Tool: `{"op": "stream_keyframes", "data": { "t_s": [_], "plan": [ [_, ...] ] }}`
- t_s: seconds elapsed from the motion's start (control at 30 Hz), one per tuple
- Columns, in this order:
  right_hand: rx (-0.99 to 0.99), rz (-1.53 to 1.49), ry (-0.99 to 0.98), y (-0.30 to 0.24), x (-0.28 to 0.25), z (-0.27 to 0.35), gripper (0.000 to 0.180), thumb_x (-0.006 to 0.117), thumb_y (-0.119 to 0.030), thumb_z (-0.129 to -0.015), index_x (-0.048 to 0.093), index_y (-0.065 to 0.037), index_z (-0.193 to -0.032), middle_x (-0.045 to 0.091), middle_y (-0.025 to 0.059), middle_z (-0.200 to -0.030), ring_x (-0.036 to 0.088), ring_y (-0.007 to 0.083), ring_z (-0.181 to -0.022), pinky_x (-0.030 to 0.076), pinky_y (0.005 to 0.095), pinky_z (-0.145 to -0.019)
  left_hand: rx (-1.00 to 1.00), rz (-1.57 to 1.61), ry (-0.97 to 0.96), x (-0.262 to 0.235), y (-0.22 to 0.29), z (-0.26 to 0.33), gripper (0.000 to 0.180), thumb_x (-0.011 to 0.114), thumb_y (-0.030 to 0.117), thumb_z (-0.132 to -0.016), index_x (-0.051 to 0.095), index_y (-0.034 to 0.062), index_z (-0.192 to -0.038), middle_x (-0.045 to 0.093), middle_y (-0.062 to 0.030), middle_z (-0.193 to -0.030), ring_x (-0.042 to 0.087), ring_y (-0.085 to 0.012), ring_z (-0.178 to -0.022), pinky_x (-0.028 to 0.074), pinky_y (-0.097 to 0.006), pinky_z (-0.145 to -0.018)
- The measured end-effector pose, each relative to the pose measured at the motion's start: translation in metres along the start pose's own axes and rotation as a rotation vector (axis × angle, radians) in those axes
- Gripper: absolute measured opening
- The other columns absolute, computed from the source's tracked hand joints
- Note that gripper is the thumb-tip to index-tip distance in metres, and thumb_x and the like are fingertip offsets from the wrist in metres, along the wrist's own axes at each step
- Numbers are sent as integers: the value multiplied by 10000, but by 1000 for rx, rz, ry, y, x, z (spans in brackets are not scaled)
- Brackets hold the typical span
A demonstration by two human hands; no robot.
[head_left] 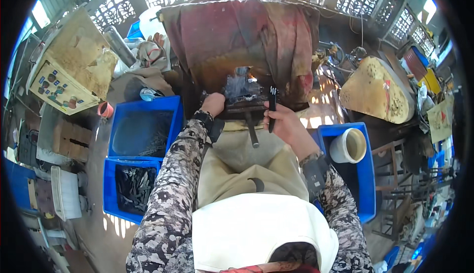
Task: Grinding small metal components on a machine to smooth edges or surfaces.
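head view: sooty grey opening with a slim straight black bar just to its right.
left hand curls at the opening's left edge, cannot tell if gripping; dark round metal rod juts toward the person; right hand, the nearer, has thumb and fingers clamped on the bar, its long axis near vertical in view.

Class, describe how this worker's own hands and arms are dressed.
The left hand and right hand are both ungloved. The left sleeve and right sleeve show a blotchy black, grey and off-white camouflage pattern. Each wrist wears a dark band: left wristband, right wristband.
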State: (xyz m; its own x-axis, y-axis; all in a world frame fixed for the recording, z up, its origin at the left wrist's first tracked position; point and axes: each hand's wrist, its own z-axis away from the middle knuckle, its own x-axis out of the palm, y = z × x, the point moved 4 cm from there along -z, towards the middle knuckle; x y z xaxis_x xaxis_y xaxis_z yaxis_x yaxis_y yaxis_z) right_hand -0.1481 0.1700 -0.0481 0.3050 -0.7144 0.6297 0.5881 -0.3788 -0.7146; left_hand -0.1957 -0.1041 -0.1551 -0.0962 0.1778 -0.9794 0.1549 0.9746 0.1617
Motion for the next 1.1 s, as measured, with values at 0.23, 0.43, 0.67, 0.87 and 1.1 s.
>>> {"op": "stream_keyframes", "data": {
  "t_s": [0.23,0.43,0.67,0.87,1.1],
  "plan": [
    [25,-64,-15,5,-2,-2,319,548,21,-899,496,11,-1214,602,111,-963,622,262,-879,524,425,-830,8,39,-18,2,2,-3,178,532,62,-755,698,-2,-769,654,-251,-822,645,-417,-831,513,-494,-781],
    [-18,-47,6,1,11,-11,296,534,14,-919,495,10,-1212,603,124,-988,627,280,-921,524,439,-864,44,29,-11,-5,-7,-6,166,563,78,-741,708,5,-777,659,-245,-820,652,-406,-820,522,-477,-772],
    [18,-187,-45,22,-22,-16,229,536,30,-899,522,-12,-1123,604,146,-964,624,321,-919,526,499,-853,95,35,-37,2,1,-3,156,567,88,-715,695,5,-744,662,-222,-811,655,-386,-825,525,-465,-756],
    [39,-186,37,27,-26,-15,252,522,43,-891,514,0,-1140,615,168,-953,630,336,-905,528,514,-849,89,82,-59,-7,-1,5,157,566,67,-703,700,-2,-750,659,-231,-824,646,-406,-836,521,-468,-776],
    [37,-102,127,23,-28,-17,243,535,32,-883,528,-10,-1123,614,169,-952,629,334,-891,540,507,-824,184,99,-30,-5,-10,3,142,585,81,-704,701,21,-761,656,-221,-790,645,-407,-818,518,-480,-749]
  ]
}}
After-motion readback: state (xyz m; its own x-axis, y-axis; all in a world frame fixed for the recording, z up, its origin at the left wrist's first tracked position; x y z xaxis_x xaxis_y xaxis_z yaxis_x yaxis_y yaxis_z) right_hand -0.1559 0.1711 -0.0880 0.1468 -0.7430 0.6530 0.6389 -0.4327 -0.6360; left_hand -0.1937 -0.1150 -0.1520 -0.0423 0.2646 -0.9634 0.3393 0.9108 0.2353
